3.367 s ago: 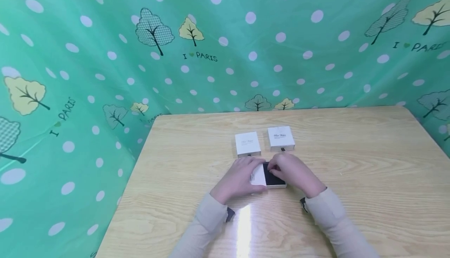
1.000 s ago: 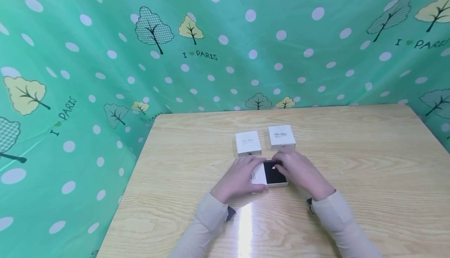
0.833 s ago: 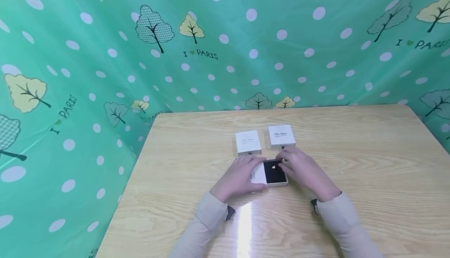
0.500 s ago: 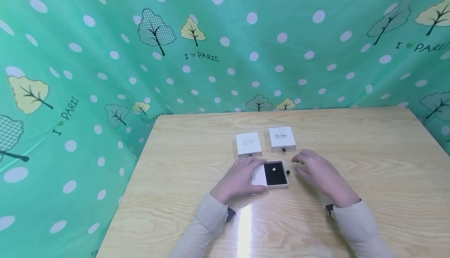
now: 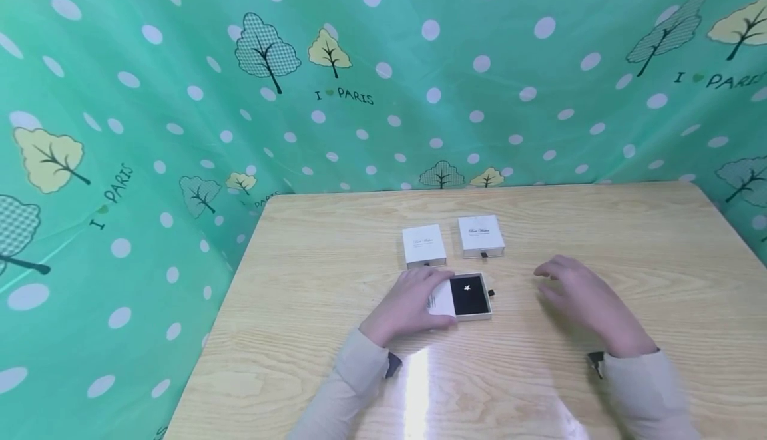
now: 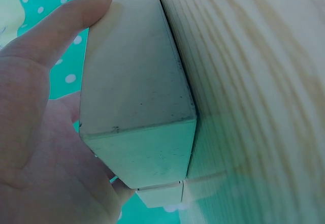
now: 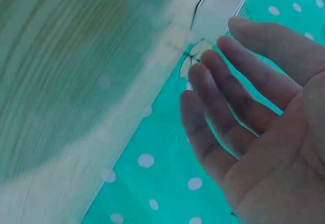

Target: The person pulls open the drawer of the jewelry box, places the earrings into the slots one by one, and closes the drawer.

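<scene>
A white drawer-style jewelry box (image 5: pixel 442 299) lies on the table with its tray (image 5: pixel 473 317) pulled out to the right. My left hand (image 5: pixel 407 303) grips the sleeve of this box, thumb on the near side and fingers on the far side; the left wrist view shows the thumb against the box wall (image 6: pixel 137 71). On the tray's black pad rests a small shiny star-shaped piece (image 5: pixel 467 287), and a black pull tab (image 5: pixel 491 293) sticks out at the right. Off to the right, my right hand (image 5: pixel 584 297) hovers above the table, holding nothing, its fingers loosely bent and spread.
Two closed white boxes with printed lids stand just behind: the left box (image 5: pixel 423 245) close to my left fingers, the right box (image 5: pixel 481 235) with its tab facing me. The wooden table (image 5: pixel 653 247) reaches back to a green dotted curtain (image 5: pixel 383 80).
My right hand has left the tray's black pad and moved away to the right, uncovering the star-shaped piece and the pull tab. The left hand keeps its grip on the box.
</scene>
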The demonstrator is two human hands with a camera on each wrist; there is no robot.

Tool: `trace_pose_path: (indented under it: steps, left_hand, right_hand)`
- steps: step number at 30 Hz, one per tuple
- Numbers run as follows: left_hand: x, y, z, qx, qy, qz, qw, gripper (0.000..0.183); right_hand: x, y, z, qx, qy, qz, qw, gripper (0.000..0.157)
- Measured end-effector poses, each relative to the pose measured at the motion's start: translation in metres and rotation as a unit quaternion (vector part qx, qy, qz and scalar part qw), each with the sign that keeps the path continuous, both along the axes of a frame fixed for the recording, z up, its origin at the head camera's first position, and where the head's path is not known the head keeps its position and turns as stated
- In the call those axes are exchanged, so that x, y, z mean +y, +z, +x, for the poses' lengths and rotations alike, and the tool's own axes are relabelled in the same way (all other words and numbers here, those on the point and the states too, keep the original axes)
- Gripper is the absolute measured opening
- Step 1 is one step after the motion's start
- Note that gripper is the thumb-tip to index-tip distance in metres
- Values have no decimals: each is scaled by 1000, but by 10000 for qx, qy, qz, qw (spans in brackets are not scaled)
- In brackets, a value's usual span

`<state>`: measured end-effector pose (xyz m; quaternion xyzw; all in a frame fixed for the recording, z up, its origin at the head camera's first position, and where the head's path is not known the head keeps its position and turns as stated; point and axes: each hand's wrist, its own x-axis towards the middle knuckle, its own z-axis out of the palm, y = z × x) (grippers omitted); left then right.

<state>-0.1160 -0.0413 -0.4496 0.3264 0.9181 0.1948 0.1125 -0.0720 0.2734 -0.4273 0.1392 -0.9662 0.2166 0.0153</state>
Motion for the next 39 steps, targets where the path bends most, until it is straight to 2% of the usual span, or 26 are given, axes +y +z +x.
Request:
trace_pose_path:
  steps: [6, 11, 22, 28, 39]
  left_hand:
    - [-1, 3, 1, 17, -18, 2, 10000, 83]
    - [-1, 4, 0, 20, -10, -4, 10000, 84]
    - [0, -2, -2, -8, -5, -29, 10000, 84]
    - [0, -3, -2, -25, 23, -8, 10000, 84]
    - [0, -1, -1, -42, 30, -28, 10000, 85]
  right_hand:
    - [20, -5, 4, -427, -191, 159, 9988, 33]
    - [31, -7, 8, -542, -236, 302, 9978, 33]
    - [48, -10, 13, -681, -284, 410, 9964, 24]
    - [56, -11, 15, -903, -397, 487, 9939, 11]
    - [56, -12, 13, -1331, -719, 498, 9872, 3]
